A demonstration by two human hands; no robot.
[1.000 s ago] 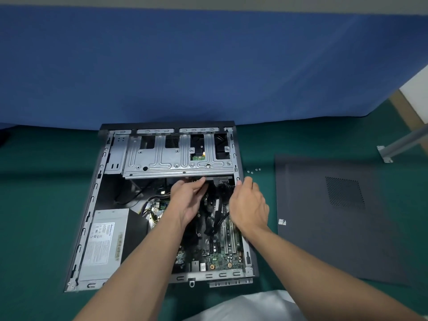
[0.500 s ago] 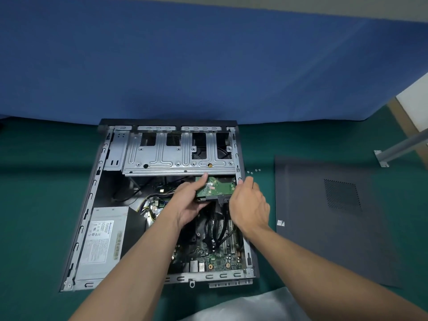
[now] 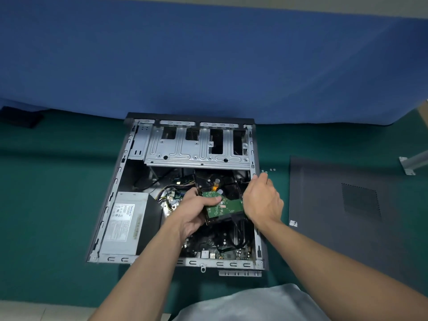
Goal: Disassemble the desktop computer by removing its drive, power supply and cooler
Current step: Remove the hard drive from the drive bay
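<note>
Over green matting (image 3: 58,205), left hand (image 3: 196,213) grips the drive (image 3: 223,206), right hand (image 3: 261,202) arched alongside.

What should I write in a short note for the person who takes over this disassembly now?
Left hand grips the drive, green board up, tilted above the motherboard.
Right hand is at the drive's right edge; its grip is hidden.
Done: side panel off, drive out of the cage.
Left: check the drive for cables, set it aside; then the power supply, still in the case, and the cooler, not visible.
</note>
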